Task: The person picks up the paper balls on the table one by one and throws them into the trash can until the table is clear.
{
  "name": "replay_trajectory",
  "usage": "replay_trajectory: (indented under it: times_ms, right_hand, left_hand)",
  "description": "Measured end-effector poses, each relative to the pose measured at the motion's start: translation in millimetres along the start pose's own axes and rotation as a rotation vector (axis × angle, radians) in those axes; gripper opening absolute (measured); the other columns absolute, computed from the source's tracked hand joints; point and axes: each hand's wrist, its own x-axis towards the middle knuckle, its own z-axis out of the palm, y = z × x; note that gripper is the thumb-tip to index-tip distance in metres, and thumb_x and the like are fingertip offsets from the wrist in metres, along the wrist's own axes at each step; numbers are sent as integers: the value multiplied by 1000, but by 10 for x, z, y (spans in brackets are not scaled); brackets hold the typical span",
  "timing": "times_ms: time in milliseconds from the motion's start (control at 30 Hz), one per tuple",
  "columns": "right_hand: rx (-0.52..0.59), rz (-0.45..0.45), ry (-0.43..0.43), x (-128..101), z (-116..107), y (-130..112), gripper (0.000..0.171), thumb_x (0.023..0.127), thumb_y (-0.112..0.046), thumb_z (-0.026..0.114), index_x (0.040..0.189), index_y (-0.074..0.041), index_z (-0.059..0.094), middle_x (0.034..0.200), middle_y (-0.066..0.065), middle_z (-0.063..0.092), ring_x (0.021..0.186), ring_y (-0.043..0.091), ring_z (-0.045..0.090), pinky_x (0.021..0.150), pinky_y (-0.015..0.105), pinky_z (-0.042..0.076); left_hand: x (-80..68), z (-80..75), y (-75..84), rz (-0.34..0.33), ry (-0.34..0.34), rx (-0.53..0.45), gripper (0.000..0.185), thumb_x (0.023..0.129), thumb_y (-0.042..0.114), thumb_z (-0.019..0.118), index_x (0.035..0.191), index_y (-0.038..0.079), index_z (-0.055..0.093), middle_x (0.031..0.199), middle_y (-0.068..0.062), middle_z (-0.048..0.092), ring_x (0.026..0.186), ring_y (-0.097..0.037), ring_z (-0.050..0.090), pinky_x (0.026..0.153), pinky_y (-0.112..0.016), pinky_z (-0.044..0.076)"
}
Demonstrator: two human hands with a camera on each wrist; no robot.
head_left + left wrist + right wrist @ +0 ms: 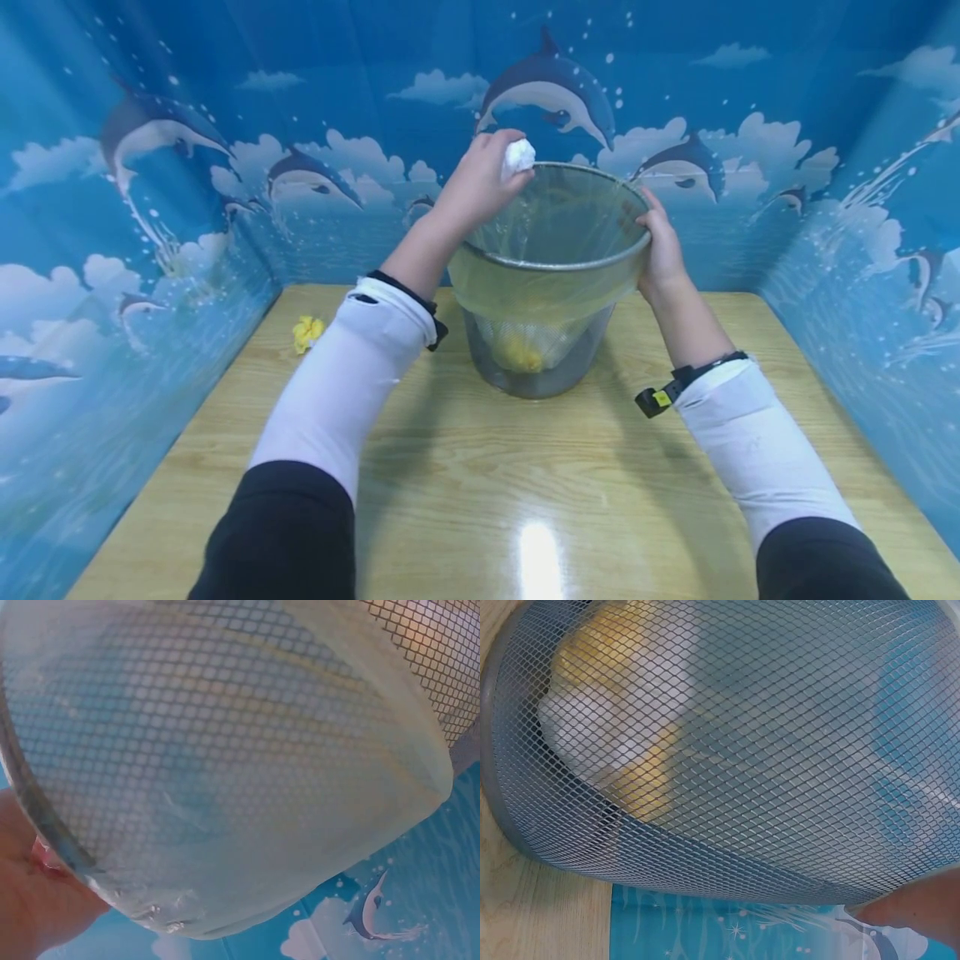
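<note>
A mesh wastebasket [531, 385] with a thin yellowish see-through bag [540, 292] folded over its rim stands on the table. My left hand [480, 183] pinches a crumpled white paper ball [519, 156] at the left side of the rim. On the opposite side, my right hand [663, 250] grips the rim through the bag, its fingers partly behind it. Crumpled yellow and white paper [622, 697] lies at the bottom, seen through the mesh in the right wrist view. In the left wrist view, the bag and mesh fill most of the picture, with part of the left hand at the edge.
A crumpled yellow paper ball [307, 333] lies on the wooden table [480, 475], left of the wastebasket, near the left forearm. Blue curtains [337, 75] printed with dolphins stand around the table's back and sides.
</note>
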Motion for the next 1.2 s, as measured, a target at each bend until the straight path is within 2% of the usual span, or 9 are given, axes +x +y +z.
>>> replay_trajectory:
  times_ms: [433,567,667,900,1200]
  right_hand:
    - [-5,-4,-14,-5,-13,18,65,95,-20,25,157,-24,8,163,-7,4,146,20,13,116,38,17]
    - [-9,-18,-21,-1,-13,25,65,94,-19,25,157,-22,8,163,-5,4,146,21,13,115,39,17]
    - [3,-16,-16,3,-9,22,66,94,-19,25,157,-22,7,163,-6,3,146,20,13,115,39,17]
    - [29,-18,-8,14,6,18,67,93,-17,25,157,-21,7,163,-5,4,146,21,14,116,38,17]
    - [19,-22,-13,12,1,15,67,93,-17,24,157,-21,8,163,-4,5,146,21,14,116,38,17]
  left_hand:
    - [-20,33,-23,7,-44,9,65,98,47,47,154,26,21,156,-2,26,134,-17,38,102,-32,44]
    - [-33,36,-29,4,-59,34,66,97,52,44,154,31,17,160,4,18,146,-15,22,116,-37,30]
    - [-37,32,-36,9,-62,58,67,97,55,42,154,34,15,162,6,13,150,-14,12,120,-41,18]
    - [-55,14,-83,-18,-47,66,65,97,56,41,154,37,15,162,8,12,150,-16,12,120,-44,15]
    - [-74,-4,-132,-15,-31,63,64,97,55,41,154,36,16,161,7,14,149,-17,12,120,-43,16]
